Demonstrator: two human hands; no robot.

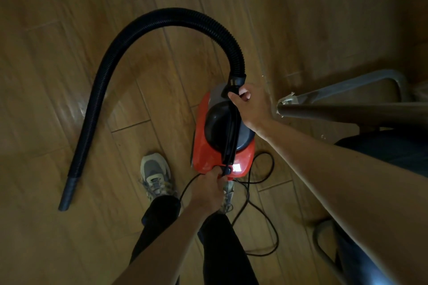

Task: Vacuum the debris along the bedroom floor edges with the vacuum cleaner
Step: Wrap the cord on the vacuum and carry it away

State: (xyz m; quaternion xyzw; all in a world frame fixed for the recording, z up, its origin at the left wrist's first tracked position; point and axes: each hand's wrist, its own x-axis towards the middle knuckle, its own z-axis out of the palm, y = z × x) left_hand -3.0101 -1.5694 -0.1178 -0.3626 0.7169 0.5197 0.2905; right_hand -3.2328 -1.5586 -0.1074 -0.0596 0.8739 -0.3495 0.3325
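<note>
i see the brown wooden plank floor (69, 76) filling the view. the long black ribbed hose (148, 21) arcs from the far end of the machine out to the left, and its smooth tip lies on the boards at near left. the red canister vacuum cleaner (203, 146) with a black domed top is mid-scene; i cannot tell whether it rests on the floor. the right hand (251, 105) is curled round the black collar where the hose joins. the left hand (209, 190) is clamped on the near end of the black carry handle (229, 143). a thin black power cord (266, 166) loops near right, and a grey sneaker (155, 173) stands just left of the vacuum.
</note>
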